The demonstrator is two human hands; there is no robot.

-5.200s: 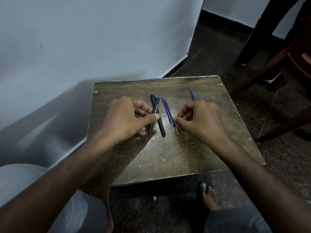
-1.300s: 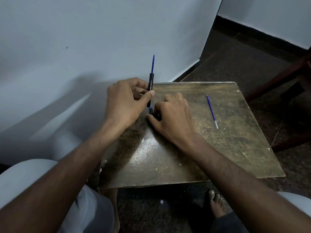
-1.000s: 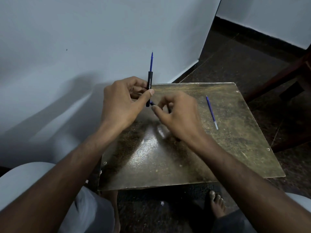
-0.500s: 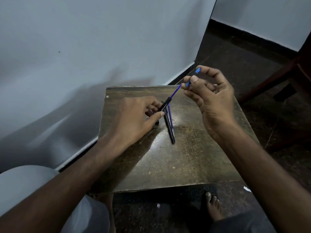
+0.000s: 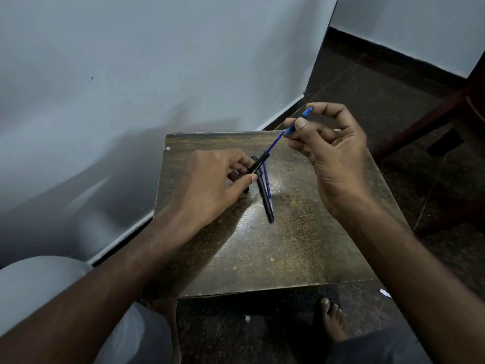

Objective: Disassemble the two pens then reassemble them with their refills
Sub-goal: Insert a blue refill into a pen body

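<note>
**A:** What is seen first, from big to small?

**B:** A pale wall [image 5: 131, 74] is seen at the left and the back, close behind the small brown table [image 5: 262, 253]. Dark floor [image 5: 380, 82] is seen at the right, and a dark wooden chair leg [image 5: 420, 127] is set there, near the table's right edge. The near half of the table top is left bare, so room to move is found there. A bare foot [image 5: 331, 319] is seen under the near edge.

**A:** And the hands?

**B:** The left hand [image 5: 210, 187] is held low over the table's far left part. Its fingers are curled, and a black pen barrel [image 5: 258, 166] is pinched between thumb and fingers. The right hand [image 5: 333, 153] is lifted above the far right edge. A blue refill [image 5: 291, 128] is pinched by its thumb and fingers, and the other fingers are bent loosely.

**A:** Where is the refill kept?

**B:** It is slanted down to the left, and its low end is tucked into the open top of the held barrel.

**A:** Is anything left lying down?

**B:** A second black barrel [image 5: 266, 203] is laid flat on the table, just right of the left thumb. A second blue refill [image 5: 266, 179] is laid right beside it, touching or nearly so.
</note>
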